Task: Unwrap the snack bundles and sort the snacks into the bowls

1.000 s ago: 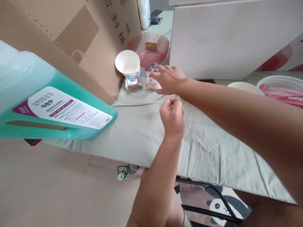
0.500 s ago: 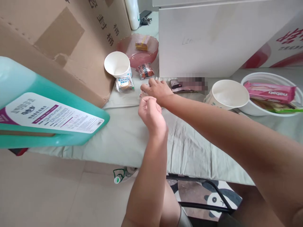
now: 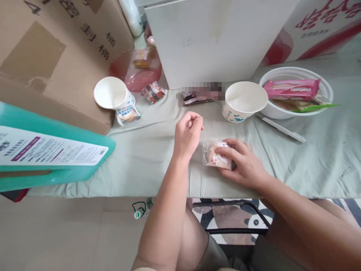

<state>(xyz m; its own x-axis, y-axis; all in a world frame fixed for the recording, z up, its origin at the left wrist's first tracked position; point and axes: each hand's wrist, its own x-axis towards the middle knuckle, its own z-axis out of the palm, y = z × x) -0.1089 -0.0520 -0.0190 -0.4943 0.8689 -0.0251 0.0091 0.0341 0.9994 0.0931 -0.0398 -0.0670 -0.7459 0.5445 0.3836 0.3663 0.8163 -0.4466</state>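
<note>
Wrapped snack: we have the small, pale, blocky snack in a crinkled clear plastic wrapper [image 3: 211, 155] near the front edge of the desk covered in pale green cloth [image 3: 146, 154]; we cannot tell whether it rests on the cloth or is slightly raised.
Right fingers: our right hand [image 3: 248, 165] pinches it from its right side, forefinger over the top and thumb along the near side.
Left fingers: our left hand [image 3: 188, 134] is curled into a loose fist just beside the wrapper; we cannot tell whether anything is inside.
Handling: we judge it light and probably crumbly, the film slick and noisy; a firm squeeze could break the filling.
Best hold: we would take it lightly by its two sides, or by the loose film at the left end.
Wrapper print: we see small reddish characters, too small to read.
Pink packet: on the glossy pink rectangular snack packet [image 3: 293, 89] we make out pale letters, probably "nabati".
Carton: on the large brown cardboard carton [image 3: 79, 71] we read 封 and 桶.
Jug label: the translucent teal plastic jug [image 3: 81, 133] bears a white label with a purple band and a barcode; its print is too fine for us.
White box: the tall white box with red swirls [image 3: 313, 34] shows red characters, cut off above.
</note>
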